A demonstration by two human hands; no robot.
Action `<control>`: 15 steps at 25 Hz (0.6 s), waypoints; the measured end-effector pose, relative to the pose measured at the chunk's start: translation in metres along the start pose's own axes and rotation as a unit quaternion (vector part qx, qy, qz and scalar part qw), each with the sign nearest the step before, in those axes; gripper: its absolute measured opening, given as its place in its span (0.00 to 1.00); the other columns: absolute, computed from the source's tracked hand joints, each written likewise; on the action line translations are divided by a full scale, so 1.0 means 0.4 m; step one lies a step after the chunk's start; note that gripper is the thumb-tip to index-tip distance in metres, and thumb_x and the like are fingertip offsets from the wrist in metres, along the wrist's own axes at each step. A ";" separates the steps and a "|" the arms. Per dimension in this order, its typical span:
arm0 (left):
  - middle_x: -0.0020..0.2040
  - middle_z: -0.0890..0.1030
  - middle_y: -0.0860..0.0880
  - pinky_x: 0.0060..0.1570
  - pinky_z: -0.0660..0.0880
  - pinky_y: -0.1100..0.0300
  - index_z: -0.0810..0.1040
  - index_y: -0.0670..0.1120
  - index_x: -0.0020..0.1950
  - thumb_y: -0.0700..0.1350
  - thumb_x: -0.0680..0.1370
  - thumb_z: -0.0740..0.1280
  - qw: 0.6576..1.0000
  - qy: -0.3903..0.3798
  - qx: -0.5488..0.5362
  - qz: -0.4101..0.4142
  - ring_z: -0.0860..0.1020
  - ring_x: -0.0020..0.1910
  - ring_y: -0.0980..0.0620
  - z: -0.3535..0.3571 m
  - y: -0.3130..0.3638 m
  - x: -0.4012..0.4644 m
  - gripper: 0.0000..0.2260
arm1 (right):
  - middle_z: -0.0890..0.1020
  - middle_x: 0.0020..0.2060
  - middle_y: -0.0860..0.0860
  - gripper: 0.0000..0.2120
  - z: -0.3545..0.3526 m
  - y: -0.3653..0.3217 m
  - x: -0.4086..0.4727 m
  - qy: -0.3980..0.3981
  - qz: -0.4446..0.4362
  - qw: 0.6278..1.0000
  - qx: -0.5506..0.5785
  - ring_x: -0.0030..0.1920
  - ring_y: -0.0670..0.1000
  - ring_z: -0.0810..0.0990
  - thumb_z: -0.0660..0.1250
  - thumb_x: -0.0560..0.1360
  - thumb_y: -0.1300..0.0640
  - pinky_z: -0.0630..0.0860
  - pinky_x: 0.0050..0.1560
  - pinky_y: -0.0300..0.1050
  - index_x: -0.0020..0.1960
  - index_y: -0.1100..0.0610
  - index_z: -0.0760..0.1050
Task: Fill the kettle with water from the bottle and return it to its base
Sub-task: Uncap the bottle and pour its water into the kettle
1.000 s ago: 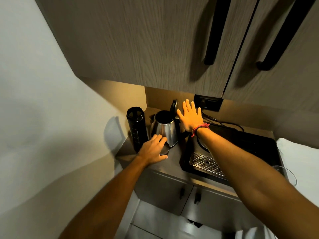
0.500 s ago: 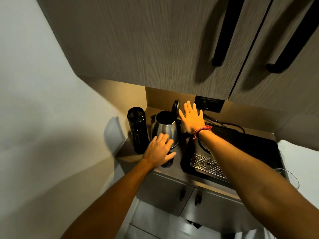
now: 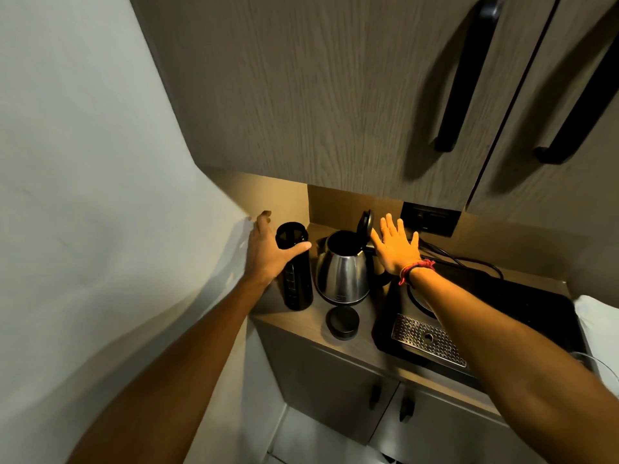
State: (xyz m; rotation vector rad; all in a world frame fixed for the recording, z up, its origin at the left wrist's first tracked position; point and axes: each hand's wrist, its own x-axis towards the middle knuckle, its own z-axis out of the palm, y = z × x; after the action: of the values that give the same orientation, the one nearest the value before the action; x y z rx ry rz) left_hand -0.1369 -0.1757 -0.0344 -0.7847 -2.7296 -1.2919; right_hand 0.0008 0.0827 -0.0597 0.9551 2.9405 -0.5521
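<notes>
A steel kettle [image 3: 341, 272] stands on the counter with its black lid [image 3: 365, 224] flipped upright. Left of it stands a tall black bottle [image 3: 296, 283], uncapped; its black cap [image 3: 342, 322] lies on the counter in front of the kettle. My left hand [image 3: 264, 252] is open around the bottle's top, thumb across its front and fingers behind it, not closed. My right hand [image 3: 395, 246] is flat with fingers spread, beside the raised lid and above the kettle's handle. A round kettle base [image 3: 417, 301] shows partly under my right forearm.
A black tray [image 3: 536, 316] with a metal drip grate [image 3: 428, 339] fills the counter's right side. A wall outlet [image 3: 428, 219] and cords [image 3: 465, 259] lie behind. Overhead cabinets [image 3: 335, 95] hang low. A wall closes the left side. A glass rim [image 3: 599, 366] sits far right.
My left hand left the cap on the counter in front of the kettle and moved up and left to the bottle's top. My right hand stayed by the open lid.
</notes>
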 end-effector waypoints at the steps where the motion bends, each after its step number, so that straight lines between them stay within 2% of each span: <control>1: 0.71 0.71 0.45 0.66 0.72 0.45 0.58 0.49 0.76 0.64 0.61 0.80 0.997 -0.043 -0.057 -0.028 0.70 0.69 0.45 0.005 -0.008 -0.005 0.51 | 0.41 0.81 0.51 0.33 -0.002 0.000 0.000 0.000 0.000 1.000 -0.004 0.80 0.55 0.39 0.40 0.81 0.40 0.39 0.77 0.65 0.81 0.54 0.41; 3: 0.67 0.75 0.47 0.63 0.74 0.45 0.62 0.51 0.73 0.59 0.59 0.83 0.989 -0.087 -0.107 -0.055 0.74 0.66 0.44 0.025 -0.014 -0.013 0.49 | 0.40 0.81 0.52 0.32 -0.005 0.001 0.003 -0.006 0.000 1.000 -0.012 0.80 0.56 0.39 0.41 0.81 0.41 0.40 0.77 0.66 0.80 0.55 0.40; 7: 0.61 0.80 0.48 0.62 0.76 0.45 0.71 0.49 0.69 0.49 0.59 0.85 0.976 -0.008 -0.191 -0.105 0.77 0.62 0.46 0.086 -0.026 -0.030 0.41 | 0.40 0.81 0.53 0.33 0.005 0.002 0.002 -0.021 -0.005 0.999 -0.028 0.80 0.58 0.39 0.44 0.81 0.42 0.41 0.77 0.67 0.80 0.55 0.40; 11: 0.60 0.81 0.49 0.62 0.76 0.47 0.75 0.48 0.67 0.47 0.61 0.84 0.967 0.018 -0.220 -0.124 0.78 0.61 0.47 0.126 -0.046 -0.041 0.37 | 0.41 0.81 0.52 0.33 -0.001 0.002 0.003 -0.034 0.009 0.999 -0.012 0.80 0.57 0.40 0.43 0.81 0.40 0.41 0.77 0.67 0.80 0.55 0.41; 15: 0.57 0.81 0.52 0.55 0.76 0.63 0.76 0.49 0.65 0.46 0.62 0.83 0.972 0.068 -0.207 -0.088 0.79 0.57 0.52 0.142 -0.041 -0.055 0.33 | 0.41 0.81 0.53 0.33 -0.004 0.002 0.001 -0.041 0.008 0.999 -0.019 0.80 0.58 0.40 0.43 0.81 0.41 0.42 0.77 0.68 0.81 0.55 0.41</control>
State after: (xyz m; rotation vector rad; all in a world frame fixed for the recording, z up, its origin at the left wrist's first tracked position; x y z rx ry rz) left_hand -0.1143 -0.1525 -0.0885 -0.4512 -2.4997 -1.9112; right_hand 0.0010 0.0841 -0.0587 0.9290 2.8564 -0.5209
